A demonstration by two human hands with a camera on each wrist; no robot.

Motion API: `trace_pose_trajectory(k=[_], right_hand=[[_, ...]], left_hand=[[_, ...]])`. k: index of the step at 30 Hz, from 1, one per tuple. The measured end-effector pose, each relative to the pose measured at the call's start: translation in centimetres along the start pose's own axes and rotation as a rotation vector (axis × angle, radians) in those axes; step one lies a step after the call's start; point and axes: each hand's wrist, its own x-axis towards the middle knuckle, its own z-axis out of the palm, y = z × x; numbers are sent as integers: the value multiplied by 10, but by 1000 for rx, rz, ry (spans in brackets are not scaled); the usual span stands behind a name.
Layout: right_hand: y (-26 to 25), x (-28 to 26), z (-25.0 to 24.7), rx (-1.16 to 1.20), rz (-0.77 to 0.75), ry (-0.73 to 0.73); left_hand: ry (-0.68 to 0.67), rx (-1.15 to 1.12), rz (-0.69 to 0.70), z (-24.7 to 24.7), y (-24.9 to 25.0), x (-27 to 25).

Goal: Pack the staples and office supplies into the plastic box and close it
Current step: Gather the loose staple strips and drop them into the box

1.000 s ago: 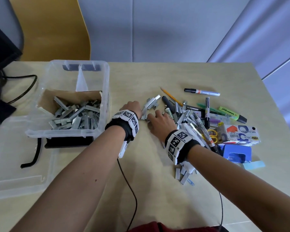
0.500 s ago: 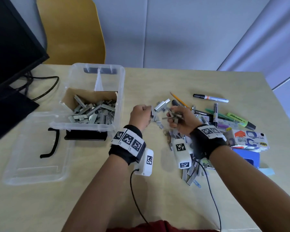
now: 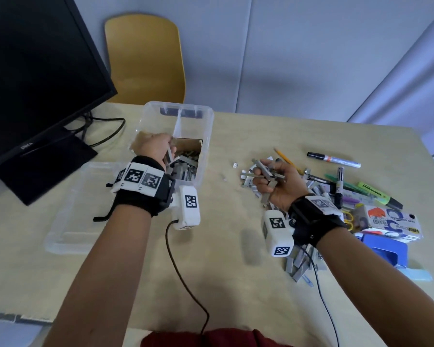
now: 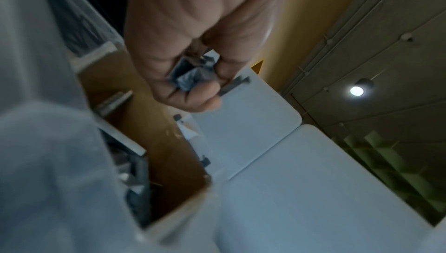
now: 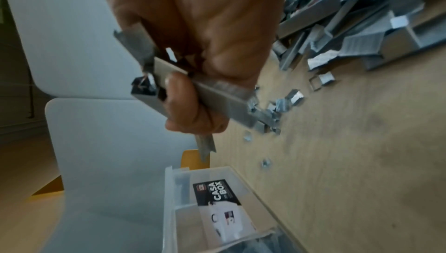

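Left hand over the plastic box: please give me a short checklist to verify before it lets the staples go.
1. Left hand is above the open plastic box: ok.
2. It grips staple strips: ok.
3. Lid is off, beside the box: ok.
4. Room in the box for more staples: ok.
5. Right hand holds its own staple strips firmly: ok.
6. All loose staples gathered from the table: not ok.

The head view looks steeply down from above on the table [image 3: 223,259], while each wrist view peers close along its own palm, tilted up toward walls and what seems a ceiling, all three sharing the plastic box [image 3: 206,136] [image 4: 60,161] [image 5: 173,209].
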Motion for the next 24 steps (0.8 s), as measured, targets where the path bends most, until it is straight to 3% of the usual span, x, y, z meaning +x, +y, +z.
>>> trace_pose_trajectory(k=[2, 7, 12, 15, 17, 24], right_hand=[[2, 2, 9, -11, 13, -43], [4, 5, 40, -80, 32, -110], [0, 11, 82, -170, 43, -110], [3, 21, 107, -205, 77, -111], [9, 29, 122, -246, 111, -96], [43, 68, 144, -456, 241, 43]], left_hand=[[50, 160, 41, -1, -2, 5], [-18, 377, 106, -3, 3, 7], [282, 489, 237, -35, 19, 13], [293, 611, 187, -56, 5, 20], [248, 618, 140, -60, -10, 20], [313, 422, 120, -52, -35, 10]])
